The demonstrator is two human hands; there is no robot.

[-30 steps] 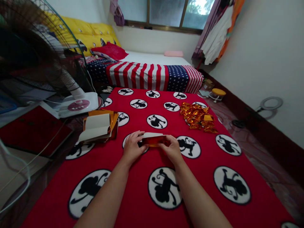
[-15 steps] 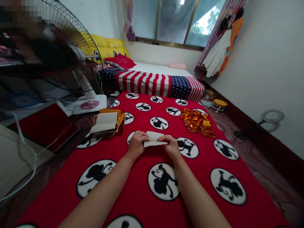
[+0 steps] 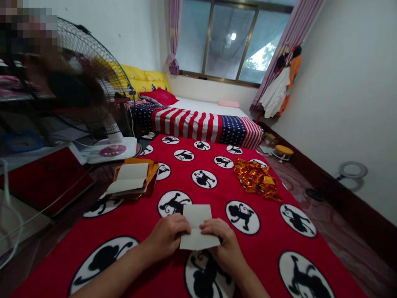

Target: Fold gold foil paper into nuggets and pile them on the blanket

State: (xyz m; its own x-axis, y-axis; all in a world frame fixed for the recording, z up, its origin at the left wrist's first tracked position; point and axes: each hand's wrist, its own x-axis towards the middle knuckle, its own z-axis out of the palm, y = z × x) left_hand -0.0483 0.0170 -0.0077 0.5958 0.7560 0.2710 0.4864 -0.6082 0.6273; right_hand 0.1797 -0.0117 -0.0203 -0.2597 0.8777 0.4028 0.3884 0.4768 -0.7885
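Note:
A creased sheet of pale paper [image 3: 196, 215] is held between my two hands just above the red cloth [image 3: 149, 225] with monkey prints. My left hand [image 3: 169, 232] is closed on the sheet's left edge, thumb hidden. On the opposite edge, my right hand [image 3: 221, 238] grips it with the fingers lying over the top. A crease runs across the sheet's middle. To the left lies a stack of paper sheets [image 3: 132, 176], pale on top with golden-orange ones beneath. A pile of shiny golden folded paper pieces [image 3: 256, 178] rests to the right.
A standing fan [image 3: 113, 149] is at the left, beside a dark red panel [image 3: 46, 180] and a loose white cable [image 3: 17, 215]. Beyond the cloth stands a bed [image 3: 204, 124] with a striped cover. A small yellow stool [image 3: 283, 150] is on the floor at right.
Both hands have come lower in the view with the paper. The sheet, earlier bent up steeply along its crease, now lies more open and flat. The camera has tilted upward.

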